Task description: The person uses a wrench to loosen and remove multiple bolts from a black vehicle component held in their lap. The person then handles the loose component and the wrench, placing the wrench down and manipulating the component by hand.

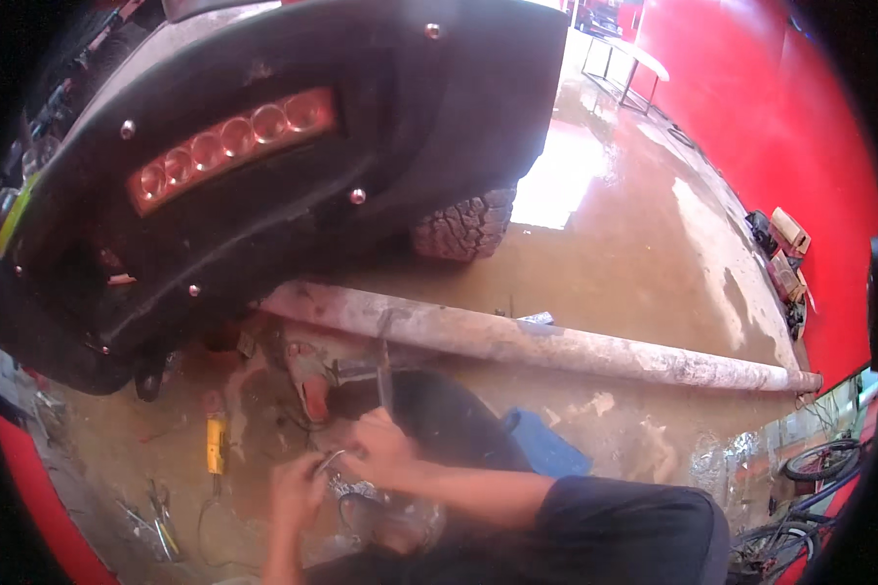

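Observation:
My left hand (300, 487) is closed, its fingertips pinching a small shiny curved piece (330, 462), blurred and too small to name. Right beside it, my right hand (382, 450) is closed too, its fingers against the same piece. From the top of my right fist rises a long thin metal tool (384, 375), its upper end overlapping the pale pipe (556, 347) in view. Both hands are low over the wet floor, between my bent knees. What lies inside the right fist is hidden.
A vehicle's black bumper (380, 107) with a red-lit lamp bar (234, 144) overhangs the far left; a tyre (466, 226) is behind. Around me lie a yellow corded tool (216, 446), several hand tools (163, 522) and a blue piece (546, 445). Bicycles (818, 468) stand right.

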Available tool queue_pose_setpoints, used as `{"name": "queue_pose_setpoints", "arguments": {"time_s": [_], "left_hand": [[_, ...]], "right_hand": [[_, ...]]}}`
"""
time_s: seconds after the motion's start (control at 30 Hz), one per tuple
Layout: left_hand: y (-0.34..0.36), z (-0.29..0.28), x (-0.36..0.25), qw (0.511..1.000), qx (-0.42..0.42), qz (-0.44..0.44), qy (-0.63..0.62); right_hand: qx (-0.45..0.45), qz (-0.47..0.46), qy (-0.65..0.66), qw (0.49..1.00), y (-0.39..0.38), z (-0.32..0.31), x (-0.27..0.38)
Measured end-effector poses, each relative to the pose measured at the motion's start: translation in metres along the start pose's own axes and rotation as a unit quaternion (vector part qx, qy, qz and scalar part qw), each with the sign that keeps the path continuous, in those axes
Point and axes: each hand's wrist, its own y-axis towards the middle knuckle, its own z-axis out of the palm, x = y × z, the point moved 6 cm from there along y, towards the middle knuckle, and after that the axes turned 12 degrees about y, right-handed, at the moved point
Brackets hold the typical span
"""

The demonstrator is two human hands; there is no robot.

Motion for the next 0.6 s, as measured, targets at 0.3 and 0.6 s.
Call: {"name": "queue_pose_setpoints", "arguments": {"time_s": [0.3, 0.6], "left_hand": [[0.109, 0.036, 0.015, 0.977, 0.001, 0.145, 0.158], [-0.001, -0.034, -0.005, 0.98, 0.068, -0.023, 0.185]], "right_hand": [[-0.019, -0.022, -0.049, 0.998, 0.004, -0.008, -0.004], [-0.009, -0.052, -0.058, 0.997, 0.011, 0.016, -0.005]]}}
